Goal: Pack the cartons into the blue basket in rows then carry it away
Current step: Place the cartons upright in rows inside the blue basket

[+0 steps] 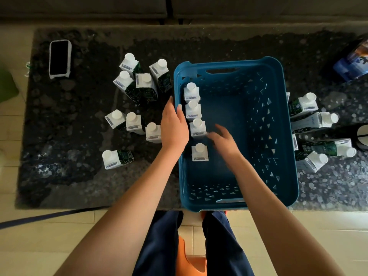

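The blue basket [278, 120] stands on the dark table, right of centre. Several white-capped cartons [192, 110] stand in a row along its left inner wall, the nearest one [199, 152] set a little apart. My left hand [174, 124] grips the basket's left rim, thumb inside. Inside the basket, my right hand [223, 139] is blurred with its fingers apart, holding nothing, just right of the row. More cartons [143, 84] stand in groups left of the basket, and others [310, 118] lie or lean at its right.
A phone [59, 58] lies at the table's far left. A blue packet [352, 62] sits at the far right, with a dark round object [362, 136] at the right edge. One carton [116, 159] lies alone near the front left. The table's front edge is close to my legs.
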`<state>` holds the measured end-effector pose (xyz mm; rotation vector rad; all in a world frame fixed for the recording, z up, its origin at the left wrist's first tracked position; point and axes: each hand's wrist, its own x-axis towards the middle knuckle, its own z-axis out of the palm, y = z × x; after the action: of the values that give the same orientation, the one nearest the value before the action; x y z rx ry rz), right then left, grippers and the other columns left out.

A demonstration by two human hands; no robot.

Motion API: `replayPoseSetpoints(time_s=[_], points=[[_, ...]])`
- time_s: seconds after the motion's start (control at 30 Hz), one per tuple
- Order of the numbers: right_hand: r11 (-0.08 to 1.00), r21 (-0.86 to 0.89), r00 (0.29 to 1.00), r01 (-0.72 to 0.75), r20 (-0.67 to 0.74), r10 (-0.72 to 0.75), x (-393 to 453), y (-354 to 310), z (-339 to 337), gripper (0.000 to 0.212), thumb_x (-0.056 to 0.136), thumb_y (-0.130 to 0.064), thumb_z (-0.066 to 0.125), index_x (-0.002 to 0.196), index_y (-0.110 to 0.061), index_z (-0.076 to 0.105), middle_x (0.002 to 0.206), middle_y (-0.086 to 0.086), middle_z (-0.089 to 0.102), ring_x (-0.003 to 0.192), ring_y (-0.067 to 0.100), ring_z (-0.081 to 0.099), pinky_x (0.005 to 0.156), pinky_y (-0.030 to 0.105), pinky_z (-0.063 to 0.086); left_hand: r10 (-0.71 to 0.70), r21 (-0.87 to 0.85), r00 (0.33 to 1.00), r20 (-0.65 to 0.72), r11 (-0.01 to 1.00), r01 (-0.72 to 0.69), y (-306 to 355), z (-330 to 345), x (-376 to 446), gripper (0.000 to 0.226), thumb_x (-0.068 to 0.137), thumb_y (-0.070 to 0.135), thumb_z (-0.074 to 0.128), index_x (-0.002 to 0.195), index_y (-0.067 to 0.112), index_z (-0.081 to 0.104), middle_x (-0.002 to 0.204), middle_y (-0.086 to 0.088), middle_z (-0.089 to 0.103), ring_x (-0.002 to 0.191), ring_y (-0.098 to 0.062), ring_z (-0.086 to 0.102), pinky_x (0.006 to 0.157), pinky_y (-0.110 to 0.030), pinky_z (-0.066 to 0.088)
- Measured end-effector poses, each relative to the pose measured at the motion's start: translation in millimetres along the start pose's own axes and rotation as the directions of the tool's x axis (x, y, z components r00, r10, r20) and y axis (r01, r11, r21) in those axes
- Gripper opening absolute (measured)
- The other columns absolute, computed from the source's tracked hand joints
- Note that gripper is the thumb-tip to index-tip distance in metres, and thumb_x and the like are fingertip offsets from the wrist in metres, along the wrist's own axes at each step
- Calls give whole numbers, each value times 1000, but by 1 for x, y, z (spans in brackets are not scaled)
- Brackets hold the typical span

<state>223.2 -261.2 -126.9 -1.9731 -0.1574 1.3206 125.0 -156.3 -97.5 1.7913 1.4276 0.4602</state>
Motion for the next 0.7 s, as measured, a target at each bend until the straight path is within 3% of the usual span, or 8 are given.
replayPoseSetpoints(time_s=[0.1, 0.2, 0.3, 0.6, 0.7], points=[[989, -144, 994, 23, 107, -7, 7, -12, 16, 74, 87, -46, 61, 148, -20, 27, 141, -2, 46, 127, 17, 47, 92, 23, 36, 0, 59, 1000, -10, 998, 0, 1, 0, 0, 42, 103, 22, 30, 143, 8, 36, 138, -10, 50, 126, -23, 48, 96, -24, 37], [975, -207, 994, 82, 83, -66, 14, -14, 26, 61, 87, -43, 62, 138, -17, 42, 125, -1, 59, 105, 13, 56, 79, 24, 39, 18, 71, 1000, -9, 997, -17, 0, -1, 0, 42, 103, 23, 30, 142, 9, 36, 132, -11, 55, 120, -24, 53, 90, -24, 39], [963, -242, 992, 121, 76, -105, 15, -11, 26, 56, 87, -40, 64, 134, -16, 47, 120, 0, 62, 96, 11, 55, 75, 23, 40, 8, 74, 1000, -16, 997, -7, 0, 0, -1, 41, 103, 22, 30, 141, 9, 37, 128, -11, 58, 116, -24, 55, 88, -26, 42], [940, -300, 984, 163, 124, -131, 10, -15, 30, 55, 89, -41, 61, 136, -17, 45, 119, 1, 62, 94, 11, 54, 75, 23, 40, 18, 69, 1000, -1, 997, -18, -2, 1, 0, 41, 103, 23, 29, 141, 10, 37, 119, -11, 63, 107, -26, 60, 84, -32, 47], [939, -312, 985, 144, 134, -107, 9, -14, 31, 65, 88, -45, 60, 142, -17, 38, 128, 1, 58, 107, 14, 56, 80, 25, 41, 11, 65, 1000, 9, 998, -11, -2, 1, 0, 40, 103, 22, 30, 141, 10, 37, 119, -12, 62, 107, -26, 59, 83, -31, 46]])
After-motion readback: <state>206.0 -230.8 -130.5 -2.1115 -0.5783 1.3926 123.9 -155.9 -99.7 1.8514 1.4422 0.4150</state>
